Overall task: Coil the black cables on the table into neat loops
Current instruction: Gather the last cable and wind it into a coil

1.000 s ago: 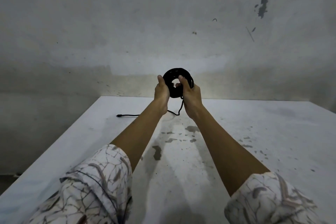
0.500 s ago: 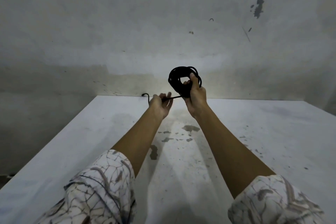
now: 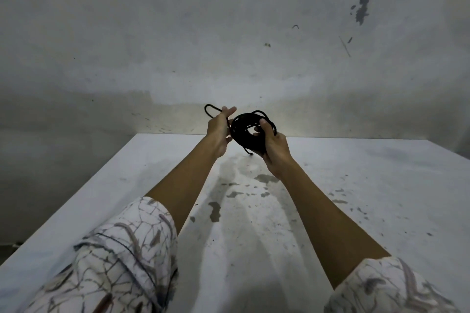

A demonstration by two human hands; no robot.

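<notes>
A black cable (image 3: 245, 132) is wound into a small round coil, held in the air above the far part of the white table (image 3: 356, 198). My right hand (image 3: 273, 145) grips the coil's right side, thumb through its middle. My left hand (image 3: 220, 129) sits just left of the coil and holds the cable's free end, which loops up and out past my fingers (image 3: 209, 109). A short tail hangs below the coil (image 3: 248, 152).
The table is white with dark stains and chipped patches down its middle (image 3: 215, 211). A stained grey wall (image 3: 229, 33) rises right behind the far edge. The table's left edge drops off to a dark floor (image 3: 38, 160).
The loose end has come up off the table. My left hand has pulled it up and brought it beside the coil. The coil has tilted and dropped slightly in my right hand.
</notes>
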